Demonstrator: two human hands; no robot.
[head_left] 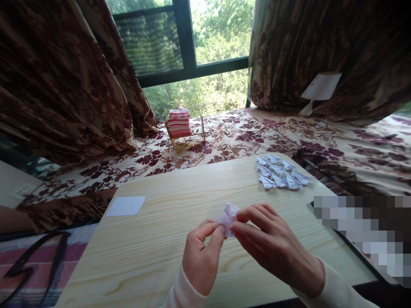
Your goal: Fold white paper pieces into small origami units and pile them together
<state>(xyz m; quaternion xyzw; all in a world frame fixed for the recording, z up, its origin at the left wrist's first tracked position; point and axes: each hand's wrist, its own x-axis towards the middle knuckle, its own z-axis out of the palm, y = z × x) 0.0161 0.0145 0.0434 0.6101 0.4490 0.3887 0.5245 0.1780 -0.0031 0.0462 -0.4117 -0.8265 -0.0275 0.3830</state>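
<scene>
A small piece of folded white paper (230, 214) is held up over the light wooden table (154, 252). My left hand (204, 252) pinches its lower left side between thumb and fingers. On its right edge, my right hand (272, 241) grips the paper with the thumb and fingertips. Creases and pointed flaps show on the paper, but its exact shape is partly hidden by my fingers. Several folded white paper pieces (278, 172) lie grouped at the table's far right corner. Over at the left edge rests a flat stack or sheet of white paper (126, 206).
Behind the table, a small rack (189, 136) holds folded red-and-white striped cloths (179, 122) on a floral cover (231, 132). A white lamp (322, 87) stands at the back right by the curtain (282, 51). A blurred-out dark-edged object borders the table's right side.
</scene>
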